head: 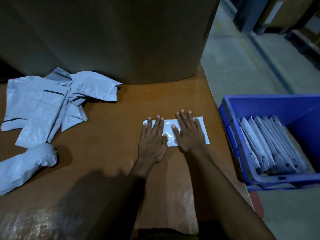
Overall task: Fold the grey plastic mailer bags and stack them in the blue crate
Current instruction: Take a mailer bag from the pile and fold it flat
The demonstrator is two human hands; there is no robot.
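A folded grey mailer bag [170, 126] lies flat on the brown table, right of centre. My left hand [153, 139] presses on its left half with straight, spread fingers. My right hand [189, 134] lies flat on its right half, fingers straight. Both palms cover much of the bag. A loose pile of unfolded grey mailer bags [46, 103] sits at the table's left. A rolled grey bag [26, 165] lies at the near left edge. The blue crate [259, 104] stands to the right of the table, holding several folded grey bags [271, 144] stood on edge in a row.
A large dark cylindrical roll [112, 40] stands at the back of the table, close behind the pile. The brown table [107, 135] ends at its right edge beside the crate. Grey floor and shelving [277, 19] lie beyond at the right.
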